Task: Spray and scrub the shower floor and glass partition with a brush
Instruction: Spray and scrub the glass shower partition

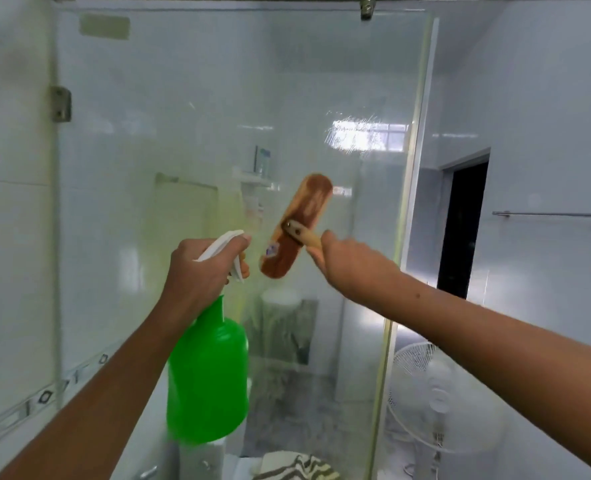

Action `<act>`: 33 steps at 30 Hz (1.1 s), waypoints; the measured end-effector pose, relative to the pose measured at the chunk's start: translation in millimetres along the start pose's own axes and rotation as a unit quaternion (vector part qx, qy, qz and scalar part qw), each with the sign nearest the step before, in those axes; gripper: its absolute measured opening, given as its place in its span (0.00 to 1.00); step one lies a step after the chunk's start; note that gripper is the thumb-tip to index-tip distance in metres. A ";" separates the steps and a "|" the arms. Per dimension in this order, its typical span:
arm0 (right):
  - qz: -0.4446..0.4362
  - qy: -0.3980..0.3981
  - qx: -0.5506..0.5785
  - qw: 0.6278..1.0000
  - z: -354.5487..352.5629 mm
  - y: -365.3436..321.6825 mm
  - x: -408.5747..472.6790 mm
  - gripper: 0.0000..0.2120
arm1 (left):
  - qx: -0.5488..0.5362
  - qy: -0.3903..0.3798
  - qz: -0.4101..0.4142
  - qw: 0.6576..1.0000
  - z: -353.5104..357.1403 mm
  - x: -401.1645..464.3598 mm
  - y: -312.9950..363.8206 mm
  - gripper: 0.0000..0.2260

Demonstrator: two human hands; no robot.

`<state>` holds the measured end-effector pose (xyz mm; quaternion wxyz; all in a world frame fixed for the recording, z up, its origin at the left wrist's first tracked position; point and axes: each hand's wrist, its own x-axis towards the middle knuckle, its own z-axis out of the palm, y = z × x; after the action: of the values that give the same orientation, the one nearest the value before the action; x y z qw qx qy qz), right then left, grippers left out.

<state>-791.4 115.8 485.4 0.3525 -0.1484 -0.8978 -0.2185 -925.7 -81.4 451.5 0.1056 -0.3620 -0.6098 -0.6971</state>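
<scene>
The glass partition (190,109) fills the middle of the view, with wet streaks near its right edge. My left hand (200,271) grips the white trigger head of a green spray bottle (208,375), nozzle pointing at the glass. My right hand (349,261) holds the wooden handle of a brown brush (301,220), whose long head lies tilted against the glass just right of the nozzle. The shower floor is not in sight.
A metal hinge (60,102) fixes the glass to the tiled wall on the left. A white standing fan (436,396) stands at the lower right, beside a dark doorway (463,230). A towel rail (557,214) runs along the right wall. A striped mat (294,465) lies below.
</scene>
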 end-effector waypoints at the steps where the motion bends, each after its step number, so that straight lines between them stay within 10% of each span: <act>1: -0.009 -0.046 0.007 0.999 6.2 -9.6 -17.7 0.21 | 0.000 0.001 -0.006 1.000 -2.4 0.7 1.7 0.17; 15: 0.124 0.037 0.076 0.989 -106.6 -17.3 130.0 0.24 | 0.022 0.059 -0.024 0.998 -76.3 42.0 11.7 0.19; 33: 0.133 0.088 0.160 0.974 -82.7 -140.4 217.5 0.23 | 0.011 0.096 -0.008 0.995 -178.4 70.6 -26.3 0.20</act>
<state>-957.3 -21.7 651.1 0.4750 -0.1880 -0.8589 -0.0358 -1058.7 -219.8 476.9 0.1623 -0.2877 -0.6073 -0.7225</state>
